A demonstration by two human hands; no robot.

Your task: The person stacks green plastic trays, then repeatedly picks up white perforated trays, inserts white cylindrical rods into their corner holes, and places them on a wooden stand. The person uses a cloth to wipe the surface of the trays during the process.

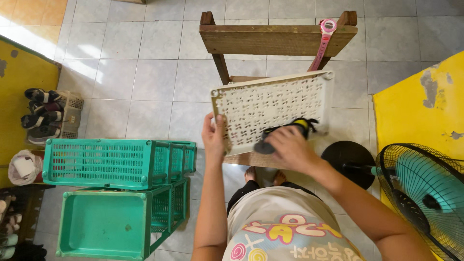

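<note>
Tiled floor; perforated cream plastic panel (270, 108), gripped.

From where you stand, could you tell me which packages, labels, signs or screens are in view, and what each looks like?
No packages, signs or screens show.
Pink wristwatch: hangs over the wooden chair back, top right; round dial, its face too small to tell.
White perforated tray: plain, no label; left hand grips its edge, right hand presses a black brush on it.
</note>
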